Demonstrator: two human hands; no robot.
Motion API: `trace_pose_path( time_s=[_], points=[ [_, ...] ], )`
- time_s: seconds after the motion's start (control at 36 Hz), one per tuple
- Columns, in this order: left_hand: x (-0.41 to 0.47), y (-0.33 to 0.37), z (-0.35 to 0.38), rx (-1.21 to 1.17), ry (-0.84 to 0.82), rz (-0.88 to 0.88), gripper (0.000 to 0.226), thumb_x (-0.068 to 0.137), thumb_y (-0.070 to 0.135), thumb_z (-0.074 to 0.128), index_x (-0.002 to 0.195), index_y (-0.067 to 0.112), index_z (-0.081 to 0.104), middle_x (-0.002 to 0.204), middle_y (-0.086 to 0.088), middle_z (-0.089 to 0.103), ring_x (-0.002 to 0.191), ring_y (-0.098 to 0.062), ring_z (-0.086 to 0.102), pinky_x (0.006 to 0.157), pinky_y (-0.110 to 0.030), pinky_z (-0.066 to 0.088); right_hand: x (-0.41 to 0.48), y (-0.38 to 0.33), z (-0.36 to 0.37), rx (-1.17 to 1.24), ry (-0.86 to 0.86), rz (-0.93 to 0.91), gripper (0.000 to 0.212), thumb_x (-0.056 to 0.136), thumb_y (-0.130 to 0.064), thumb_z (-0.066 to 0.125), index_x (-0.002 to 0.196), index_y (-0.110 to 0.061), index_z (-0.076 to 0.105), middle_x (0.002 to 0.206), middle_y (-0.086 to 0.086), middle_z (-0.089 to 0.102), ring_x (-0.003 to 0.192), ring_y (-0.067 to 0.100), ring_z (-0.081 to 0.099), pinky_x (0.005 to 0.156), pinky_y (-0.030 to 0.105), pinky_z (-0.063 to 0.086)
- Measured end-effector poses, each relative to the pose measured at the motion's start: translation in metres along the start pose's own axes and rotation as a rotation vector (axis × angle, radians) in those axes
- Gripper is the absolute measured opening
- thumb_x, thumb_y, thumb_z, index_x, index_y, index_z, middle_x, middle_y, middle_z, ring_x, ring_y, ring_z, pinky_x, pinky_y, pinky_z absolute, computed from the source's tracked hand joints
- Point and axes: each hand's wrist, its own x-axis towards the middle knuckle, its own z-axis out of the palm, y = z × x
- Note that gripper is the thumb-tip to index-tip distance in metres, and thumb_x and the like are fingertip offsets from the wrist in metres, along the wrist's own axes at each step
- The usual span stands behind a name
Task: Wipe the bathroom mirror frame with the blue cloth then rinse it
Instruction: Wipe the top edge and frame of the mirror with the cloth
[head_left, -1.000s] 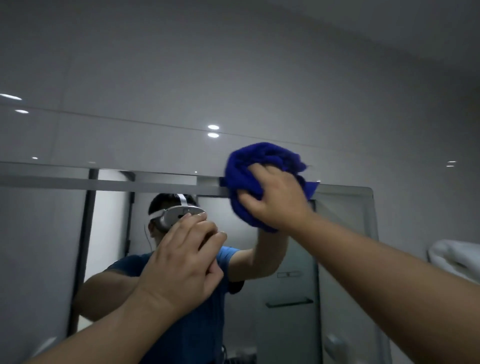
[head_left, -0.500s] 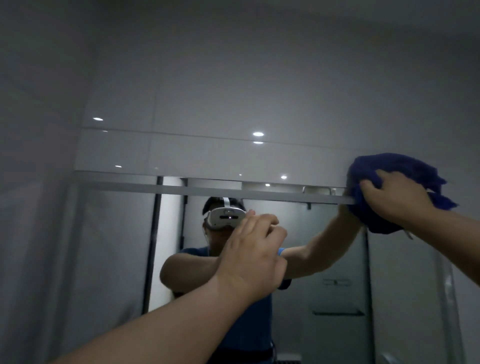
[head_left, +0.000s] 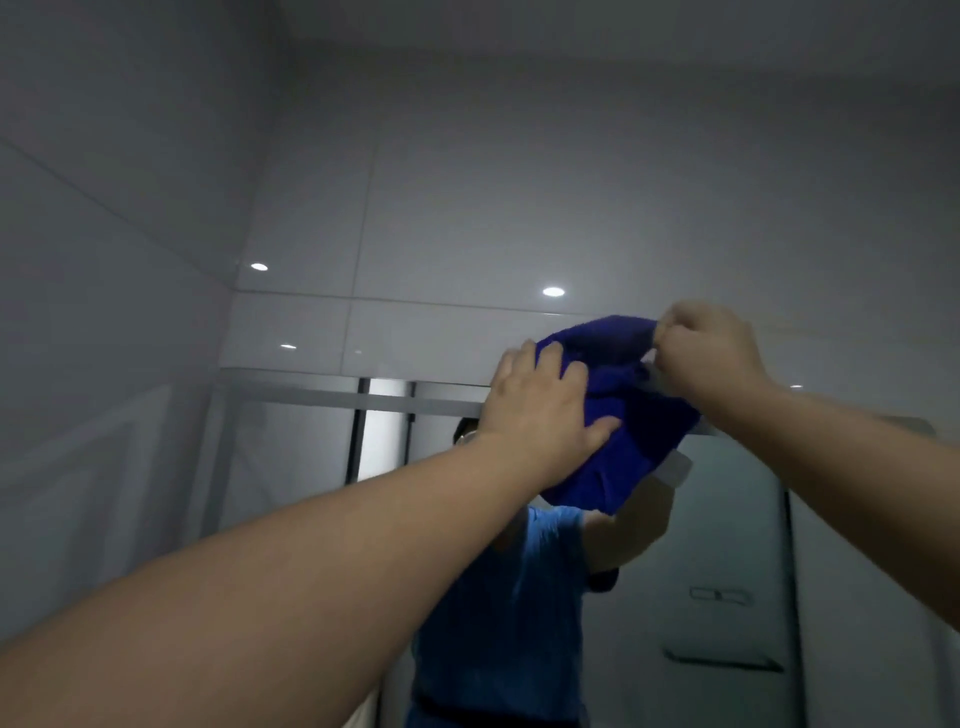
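Both hands apparently on blue cloth

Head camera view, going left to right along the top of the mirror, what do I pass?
Bare mirror frame → left hand → blue cloth → right hand, pinching the cloth's top edge.

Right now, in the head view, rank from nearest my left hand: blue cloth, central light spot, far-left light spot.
1. blue cloth, touching the left hand.
2. central light spot, above on the tile.
3. far-left light spot, upper left.
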Motion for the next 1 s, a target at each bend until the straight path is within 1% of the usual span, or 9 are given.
trace_pose_path(
  time_s=[0.08, 0.14, 0.22, 0.33, 0.44, 0.5, 0.69, 0.89, 1.0],
  points=[
    [0.001, 0.019, 0.002, 0.061, 0.124, 0.033, 0.076, 0.09, 0.073, 0.064, 0.131, 0.008, 0.062, 0.136, -0.011, 0.055, 0.13, -0.031, 0.049, 0.115, -0.046, 0.041, -0.015, 0.033, 0.016, -0.122, -0.026, -0.038, 0.028, 0.096, -0.027, 0.044, 0.085, -0.012, 0.065, 0.087, 0.009, 0.067, 0.091, 0.038, 0.062, 0.074, 0.039, 0.045],
    [0.002, 0.028, 0.004, 0.0, 0.141, 0.029, 0.068, 0.092, 0.059, 0.071, 0.139, 0.012, 0.054, 0.135, -0.012, 0.053, 0.125, -0.031, 0.051, 0.11, -0.046, 0.046, -0.028, 0.047, 0.028, -0.171, 0.005, -0.145, 0.04, 0.095, -0.036, 0.031, 0.085, -0.012, 0.062, 0.09, 0.017, 0.068, 0.086, 0.039, 0.06, 0.078, 0.048, 0.05],
    [0.0, 0.035, 0.01, 0.002, 0.104, 0.092, 0.064, 0.097, 0.04, 0.068, 0.152, 0.027, 0.038, 0.139, -0.016, 0.049, 0.127, -0.039, 0.048, 0.111, -0.057, 0.043, -0.04, 0.062, 0.035, -0.169, 0.132, -0.358, 0.048, 0.102, -0.035, 0.03, 0.088, -0.004, 0.063, 0.085, 0.02, 0.067, 0.08, 0.042, 0.062, 0.076, 0.051, 0.048],
    [0.002, 0.031, 0.014, 0.044, 0.112, 0.077, 0.045, 0.096, 0.047, 0.062, 0.136, 0.03, 0.054, 0.138, -0.011, 0.051, 0.121, -0.038, 0.048, 0.103, -0.057, 0.044, -0.041, 0.072, 0.038, -0.173, 0.225, -0.418, 0.05, 0.106, -0.033, 0.028, 0.082, -0.003, 0.059, 0.077, 0.014, 0.058, 0.072, 0.038, 0.056, 0.071, 0.049, 0.044],
    [0.006, 0.012, 0.018, 0.045, 0.207, 0.041, 0.046, 0.095, 0.063, 0.056, 0.127, 0.031, 0.06, 0.13, -0.006, 0.057, 0.11, -0.035, 0.052, 0.088, -0.054, 0.047, -0.042, 0.075, 0.041, -0.266, 0.243, -0.424, 0.045, 0.109, -0.031, 0.028, 0.089, -0.005, 0.059, 0.08, 0.011, 0.054, 0.075, 0.038, 0.054, 0.074, 0.054, 0.046],
    [0.005, -0.003, 0.02, 0.06, 0.244, 0.012, 0.05, 0.093, 0.068, 0.052, 0.125, 0.031, 0.061, 0.126, -0.006, 0.059, 0.108, -0.035, 0.054, 0.086, -0.052, 0.046, -0.042, 0.076, 0.041, -0.272, 0.247, -0.414, 0.042, 0.108, -0.031, 0.029, 0.095, -0.005, 0.06, 0.086, 0.014, 0.056, 0.08, 0.038, 0.053, 0.076, 0.052, 0.045],
    [-0.025, -0.099, 0.012, 0.102, 0.324, -0.141, 0.047, 0.091, 0.066, 0.051, 0.115, 0.028, 0.066, 0.117, -0.004, 0.062, 0.105, -0.035, 0.057, 0.086, -0.048, 0.047, -0.047, 0.066, 0.039, -0.296, 0.255, -0.417, 0.036, 0.103, -0.03, 0.034, 0.079, -0.01, 0.053, 0.071, 0.006, 0.049, 0.064, 0.03, 0.043, 0.071, 0.04, 0.029],
    [-0.067, -0.23, -0.009, 0.102, 0.321, -0.308, 0.047, 0.093, 0.061, 0.05, 0.099, 0.017, 0.066, 0.099, -0.007, 0.06, 0.097, -0.039, 0.059, 0.085, -0.048, 0.051, -0.046, 0.067, 0.039, -0.37, 0.213, -0.393, 0.036, 0.097, -0.03, 0.038, 0.066, -0.015, 0.046, 0.06, 0.001, 0.043, 0.055, 0.026, 0.04, 0.071, 0.04, 0.03],
    [-0.072, -0.255, -0.013, 0.062, 0.294, -0.334, 0.035, 0.093, 0.059, 0.045, 0.085, 0.025, 0.049, 0.09, 0.005, 0.047, 0.088, -0.03, 0.056, 0.082, -0.045, 0.045, -0.048, 0.068, 0.042, -0.388, 0.217, -0.397, 0.035, 0.099, -0.032, 0.041, 0.065, -0.022, 0.04, 0.057, -0.001, 0.039, 0.051, 0.02, 0.038, 0.066, 0.044, 0.039]
  ],
)
